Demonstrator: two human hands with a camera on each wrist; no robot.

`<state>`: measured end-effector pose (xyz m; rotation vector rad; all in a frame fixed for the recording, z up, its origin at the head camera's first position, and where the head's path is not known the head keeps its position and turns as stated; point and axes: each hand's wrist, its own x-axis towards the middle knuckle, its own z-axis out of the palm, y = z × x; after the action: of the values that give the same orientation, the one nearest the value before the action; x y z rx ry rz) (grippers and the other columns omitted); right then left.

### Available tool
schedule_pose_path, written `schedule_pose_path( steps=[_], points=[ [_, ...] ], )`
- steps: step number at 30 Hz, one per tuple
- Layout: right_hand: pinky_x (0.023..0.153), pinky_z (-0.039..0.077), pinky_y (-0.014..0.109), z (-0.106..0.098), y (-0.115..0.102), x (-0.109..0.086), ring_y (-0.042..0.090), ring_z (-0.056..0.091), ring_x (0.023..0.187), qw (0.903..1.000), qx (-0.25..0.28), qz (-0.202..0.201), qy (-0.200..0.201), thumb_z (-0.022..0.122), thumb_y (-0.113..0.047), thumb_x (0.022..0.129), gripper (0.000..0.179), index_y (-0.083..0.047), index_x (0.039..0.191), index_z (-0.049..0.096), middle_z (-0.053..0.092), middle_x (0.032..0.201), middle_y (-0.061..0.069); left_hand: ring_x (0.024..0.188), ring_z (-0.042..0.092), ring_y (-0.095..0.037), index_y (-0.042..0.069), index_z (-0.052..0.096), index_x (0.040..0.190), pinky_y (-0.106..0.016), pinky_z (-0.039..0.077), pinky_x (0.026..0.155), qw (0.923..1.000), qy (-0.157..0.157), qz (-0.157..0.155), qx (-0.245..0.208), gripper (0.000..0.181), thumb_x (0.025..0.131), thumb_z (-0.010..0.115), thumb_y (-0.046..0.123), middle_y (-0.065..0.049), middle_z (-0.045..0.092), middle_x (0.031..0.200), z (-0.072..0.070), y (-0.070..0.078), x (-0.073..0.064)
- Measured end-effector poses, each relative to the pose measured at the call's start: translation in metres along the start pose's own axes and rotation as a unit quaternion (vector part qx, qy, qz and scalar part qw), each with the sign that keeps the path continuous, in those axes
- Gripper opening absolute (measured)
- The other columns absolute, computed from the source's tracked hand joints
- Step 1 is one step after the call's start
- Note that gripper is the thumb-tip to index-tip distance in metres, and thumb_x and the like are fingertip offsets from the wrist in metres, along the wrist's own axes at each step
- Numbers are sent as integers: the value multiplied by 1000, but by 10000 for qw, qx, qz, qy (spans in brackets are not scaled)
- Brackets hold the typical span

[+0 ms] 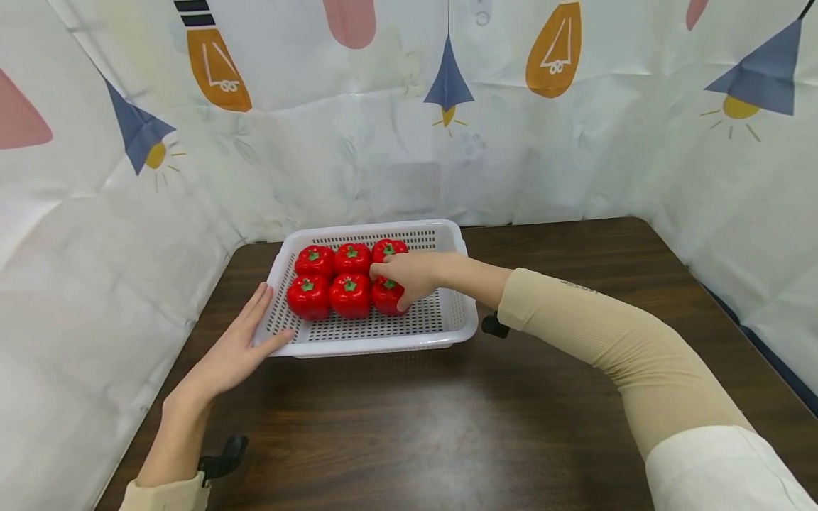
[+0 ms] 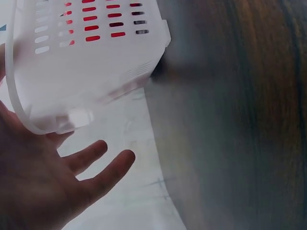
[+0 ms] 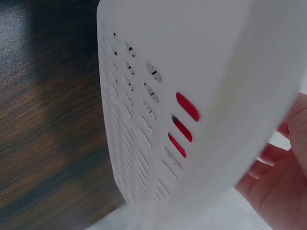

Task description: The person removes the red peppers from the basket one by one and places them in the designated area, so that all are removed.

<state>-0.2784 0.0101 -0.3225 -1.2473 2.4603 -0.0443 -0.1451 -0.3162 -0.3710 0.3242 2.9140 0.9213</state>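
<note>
A white perforated plastic basket (image 1: pixel 358 348) holds several glossy red bell peppers (image 1: pixel 351 295) with green stems, set in two rows of three. My right hand (image 1: pixel 417 273) reaches over the basket's right side and grips the front right pepper (image 1: pixel 386 297), its thumb on the near side and fingers on the far side. Part of that pepper is hidden by the hand. My left hand (image 1: pixel 238 348) rests on the basket's front left corner with fairly straight fingers along the left rim. In the left wrist view, some fingers (image 2: pixel 108 175) extend outside the basket wall.
The basket stands on a dark wood-grain table (image 1: pixel 409 426), near its back edge. A white patterned cloth (image 1: pixel 383 156) hangs behind and along both sides. A black strap piece (image 1: pixel 224 458) shows at the left wrist and a black device (image 1: pixel 495 326) under the right.
</note>
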Motion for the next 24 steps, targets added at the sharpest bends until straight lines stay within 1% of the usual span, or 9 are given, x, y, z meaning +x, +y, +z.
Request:
schedule_pose_path(
  steps=[5, 9, 13, 18, 24],
  points=[
    [105, 48, 38, 1, 3, -3, 20, 49, 130, 10000, 73, -47, 42, 82, -25, 88, 74, -16, 151, 45, 53, 145, 5, 152, 9, -50, 11, 4, 165, -78, 21, 108, 9999, 26, 31, -167, 98, 97, 65, 47, -12, -5, 172, 1, -1, 1],
    [104, 49, 38, 2, 8, -8, 20, 50, 129, 9996, 192, -183, 37, 83, -23, 87, 74, -15, 151, 46, 54, 143, 5, 151, 11, -51, 10, 5, 165, -77, 22, 108, 9996, 73, 33, -267, 98, 97, 66, 45, -12, -4, 172, 3, 0, 0],
    [103, 49, 38, 2, 15, -14, 21, 48, 129, 9988, 345, -345, 50, 81, -21, 88, 69, -14, 148, 49, 55, 142, 4, 150, 13, -51, 9, 6, 165, -76, 24, 108, 9993, 83, 68, -369, 98, 97, 67, 43, -12, -3, 172, 4, 2, 0],
    [98, 52, 39, 1, 21, -25, 23, 46, 130, 9983, 426, -367, 137, 82, -20, 86, 65, -16, 143, 53, 54, 140, 5, 151, 12, -49, 10, 5, 165, -75, 23, 109, 9992, 54, 72, -390, 99, 97, 68, 43, -12, -3, 172, 6, 5, -2],
    [97, 52, 38, -5, 24, -44, 22, 47, 127, 9978, 535, -358, 182, 80, -18, 87, 62, -16, 143, 54, 52, 140, 6, 151, 12, -49, 11, 3, 166, -75, 24, 109, 9992, 7, 72, -403, 101, 96, 69, 43, -13, -4, 171, 6, 5, -5]
  ],
)
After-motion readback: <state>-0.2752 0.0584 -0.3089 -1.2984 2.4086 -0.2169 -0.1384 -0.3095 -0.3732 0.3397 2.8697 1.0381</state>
